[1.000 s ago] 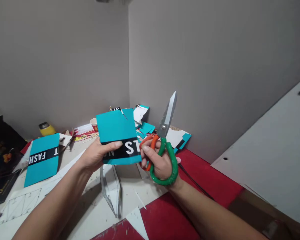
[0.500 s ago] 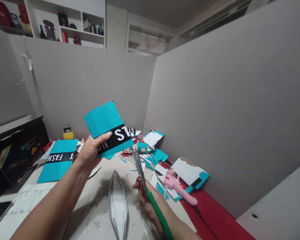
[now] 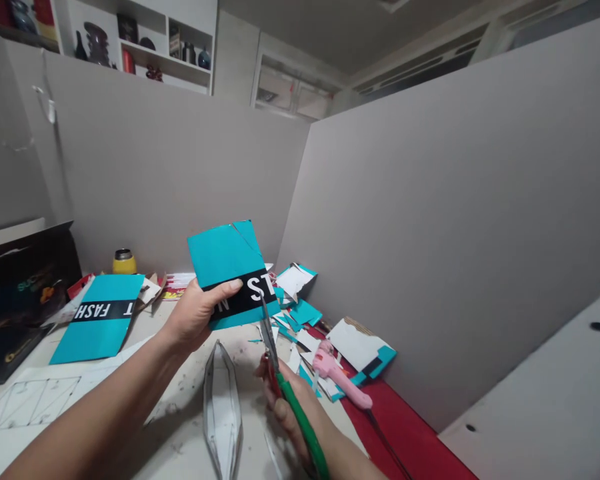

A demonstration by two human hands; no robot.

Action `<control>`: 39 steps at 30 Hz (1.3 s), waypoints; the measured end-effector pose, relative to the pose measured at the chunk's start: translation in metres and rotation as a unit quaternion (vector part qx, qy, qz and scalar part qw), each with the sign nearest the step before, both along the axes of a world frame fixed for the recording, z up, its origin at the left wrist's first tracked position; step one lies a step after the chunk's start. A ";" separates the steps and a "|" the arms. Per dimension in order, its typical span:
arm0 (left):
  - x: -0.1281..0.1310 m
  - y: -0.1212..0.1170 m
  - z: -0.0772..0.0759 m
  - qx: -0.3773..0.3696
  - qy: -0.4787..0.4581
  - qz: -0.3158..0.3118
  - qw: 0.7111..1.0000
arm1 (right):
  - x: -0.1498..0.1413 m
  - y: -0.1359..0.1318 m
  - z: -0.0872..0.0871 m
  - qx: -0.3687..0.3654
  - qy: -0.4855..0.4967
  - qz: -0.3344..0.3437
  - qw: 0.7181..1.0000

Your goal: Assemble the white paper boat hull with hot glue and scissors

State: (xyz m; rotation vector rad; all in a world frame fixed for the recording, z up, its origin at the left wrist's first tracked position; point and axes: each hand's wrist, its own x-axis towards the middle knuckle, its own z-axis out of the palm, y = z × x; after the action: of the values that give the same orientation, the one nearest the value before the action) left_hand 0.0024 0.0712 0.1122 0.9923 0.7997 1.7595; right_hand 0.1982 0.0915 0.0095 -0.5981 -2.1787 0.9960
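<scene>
My left hand (image 3: 195, 310) grips a teal piece of cardboard (image 3: 225, 250) with a black band and white letters, the thumb lying over the band. A slanting cut or crease runs across its upper right corner. In my right hand (image 3: 293, 407) is a pair of scissors (image 3: 300, 413) with green and red handles. The blades point up and overlap the cardboard's lower right part; whether they bite into it I cannot tell. Below, on the table, rests a long boat-shaped white paper form (image 3: 223, 407) with dark edges.
A pink glue gun (image 3: 343, 377) lies on the right, among teal and white scraps (image 3: 305, 313). On the left are another teal lettered sheet (image 3: 100, 333), a drawn paper pattern (image 3: 37, 403), a black box (image 3: 25, 307) and a yellow jar (image 3: 125, 262). Grey partitions (image 3: 430, 200) enclose the table.
The view has turned slightly to the right. My left hand has turned the cardboard a little more upright, and the scissors' tips now overlap it instead of pointing at its lower right corner.
</scene>
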 end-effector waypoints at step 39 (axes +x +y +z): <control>0.002 0.008 -0.010 -0.007 -0.012 0.006 1.000 | -0.005 -0.016 -0.002 -0.116 0.021 -0.044 0.992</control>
State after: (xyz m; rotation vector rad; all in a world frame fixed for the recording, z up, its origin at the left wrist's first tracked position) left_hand 0.0046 0.0792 0.1027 0.9579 0.8031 1.7699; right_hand 0.1928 0.0753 0.0073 -0.7661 -1.9958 1.2137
